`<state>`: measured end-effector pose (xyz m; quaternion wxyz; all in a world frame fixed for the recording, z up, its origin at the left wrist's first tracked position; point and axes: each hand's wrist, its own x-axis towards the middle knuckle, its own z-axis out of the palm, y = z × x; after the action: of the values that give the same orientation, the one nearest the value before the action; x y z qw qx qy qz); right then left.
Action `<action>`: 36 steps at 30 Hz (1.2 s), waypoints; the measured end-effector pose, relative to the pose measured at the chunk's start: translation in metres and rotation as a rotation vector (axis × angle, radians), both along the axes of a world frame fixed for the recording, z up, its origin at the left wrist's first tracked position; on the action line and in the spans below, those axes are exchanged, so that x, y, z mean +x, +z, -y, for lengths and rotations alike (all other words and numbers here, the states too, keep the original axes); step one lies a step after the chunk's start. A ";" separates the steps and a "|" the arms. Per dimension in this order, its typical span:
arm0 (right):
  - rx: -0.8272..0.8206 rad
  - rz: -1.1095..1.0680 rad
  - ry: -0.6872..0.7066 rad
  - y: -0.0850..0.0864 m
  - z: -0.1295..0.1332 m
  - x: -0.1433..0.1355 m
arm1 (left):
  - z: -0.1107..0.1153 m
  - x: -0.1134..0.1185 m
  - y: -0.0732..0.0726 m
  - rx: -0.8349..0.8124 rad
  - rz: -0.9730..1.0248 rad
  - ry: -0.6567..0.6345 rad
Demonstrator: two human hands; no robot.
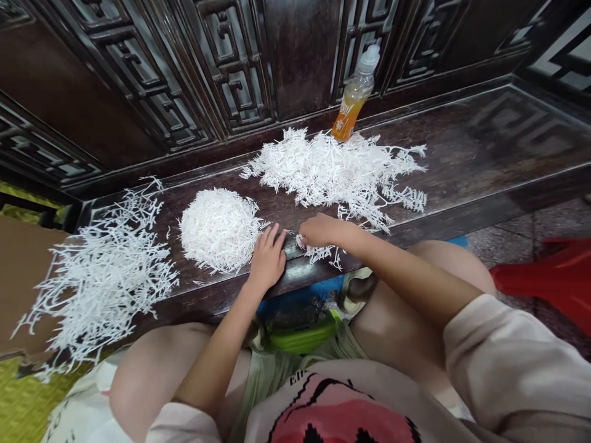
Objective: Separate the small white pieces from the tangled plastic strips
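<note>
My left hand (269,255) lies with its fingers stretched out and apart, at the right edge of a round heap of small white slivers (219,231). Curled in and closed, my right hand (321,231) grips a white branched plastic piece (318,253) near the front edge of the dark wooden bench (295,271). The fingertips hide part of what they hold. Behind my right hand spreads a wide pile of white branched plastic pieces (332,169). Far to the left is another heap of thin white branching sticks (111,277).
A bottle of orange drink (353,98) with a white cap stands behind the wide pile. Carved dark wood panels (305,55) rise along the back. Brown cardboard (21,277) lies at the left. A red plastic object (549,277) is on the right, and a green one (302,337) below the bench.
</note>
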<state>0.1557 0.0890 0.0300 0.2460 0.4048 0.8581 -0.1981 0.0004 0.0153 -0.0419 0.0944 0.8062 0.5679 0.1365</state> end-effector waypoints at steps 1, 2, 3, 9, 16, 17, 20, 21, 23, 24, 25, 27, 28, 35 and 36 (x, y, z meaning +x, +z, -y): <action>0.022 0.007 -0.004 -0.001 0.000 0.001 | 0.000 0.002 -0.003 -0.010 -0.061 -0.072; 0.044 0.012 -0.006 -0.003 0.000 0.002 | -0.001 0.003 -0.006 -0.018 -0.112 -0.126; 0.064 0.016 -0.007 -0.004 -0.001 0.002 | -0.001 0.005 -0.008 -0.022 -0.151 -0.162; 0.071 0.037 -0.010 -0.008 0.001 0.000 | -0.001 0.007 -0.010 0.007 -0.236 -0.076; 0.065 0.021 -0.007 -0.006 0.000 0.001 | 0.002 0.000 -0.001 0.053 -0.161 0.254; 0.046 0.008 0.000 -0.005 0.000 0.002 | 0.003 -0.001 0.000 0.062 -0.129 0.273; -0.023 -0.040 0.005 0.000 -0.001 0.005 | 0.004 -0.001 0.002 0.083 -0.015 0.303; -0.038 -0.058 0.003 0.002 -0.001 0.006 | 0.004 -0.001 0.003 0.093 0.024 0.314; -0.051 -0.106 0.006 0.004 -0.001 0.008 | 0.004 0.000 0.006 0.132 0.084 0.356; -0.057 -0.130 0.012 0.004 -0.001 0.009 | 0.004 0.000 0.008 0.157 0.102 0.384; -0.063 -0.151 0.019 0.004 -0.001 0.009 | 0.003 0.000 0.011 0.182 0.113 0.410; -0.077 -0.180 0.028 0.005 0.000 0.009 | 0.002 -0.001 0.018 0.202 0.130 0.421; -0.076 -0.189 0.028 0.006 0.000 0.008 | 0.001 -0.001 0.022 0.191 0.147 0.400; 0.029 -0.253 0.065 0.005 0.009 0.002 | 0.001 0.005 0.035 -0.055 0.326 0.109; 0.044 -0.252 0.075 0.004 0.010 0.002 | 0.002 0.006 0.035 -0.066 0.327 0.103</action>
<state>0.1573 0.0786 0.0340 0.1347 0.3498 0.9008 -0.2192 0.0065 0.0137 -0.0069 0.2051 0.7396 0.5895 0.2517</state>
